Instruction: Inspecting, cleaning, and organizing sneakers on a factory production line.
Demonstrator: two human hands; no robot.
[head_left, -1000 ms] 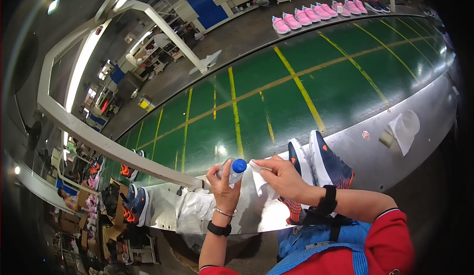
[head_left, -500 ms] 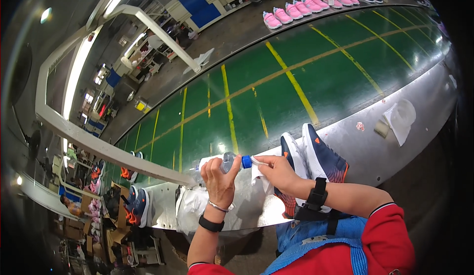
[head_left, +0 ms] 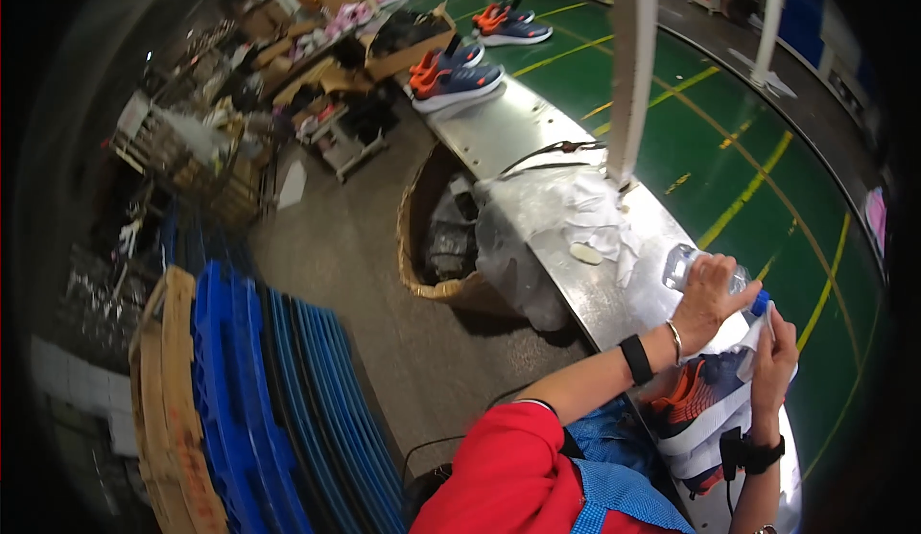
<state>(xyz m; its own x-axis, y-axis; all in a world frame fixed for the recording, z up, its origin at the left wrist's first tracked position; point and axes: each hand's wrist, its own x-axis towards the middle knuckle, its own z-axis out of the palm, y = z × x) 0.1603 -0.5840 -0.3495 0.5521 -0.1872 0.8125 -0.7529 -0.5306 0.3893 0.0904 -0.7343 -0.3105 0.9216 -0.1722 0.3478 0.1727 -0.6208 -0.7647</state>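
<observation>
My left hand (head_left: 707, 299) is wrapped round a clear plastic bottle (head_left: 677, 265) that lies tilted, its blue cap (head_left: 760, 303) pointing right. Close by the cap, my right hand (head_left: 773, 366) pinches a white cloth (head_left: 743, 335) between thumb and fingers. The cloth reaches up to the cap; whether it presses on the mouth is too small to tell. Below both hands a pair of navy and orange sports shoes (head_left: 698, 404) with white soles rests on the metal ledge (head_left: 499, 131), partly covered by my wrists and the cloth.
A white post (head_left: 630, 73) rises from the ledge beside the green conveyor belt (head_left: 767, 213). Crumpled white cloths (head_left: 600, 213) and a small pale oval piece (head_left: 584, 253) lie there. More navy shoes (head_left: 459, 85) stand farther along. A cardboard bin (head_left: 414, 256) and blue pallets (head_left: 230, 380) are leftward.
The head view has swung to the left, bringing the bin and pallets into sight. Both hands keep the bottle and cloth together, now above the shoes in the picture.
</observation>
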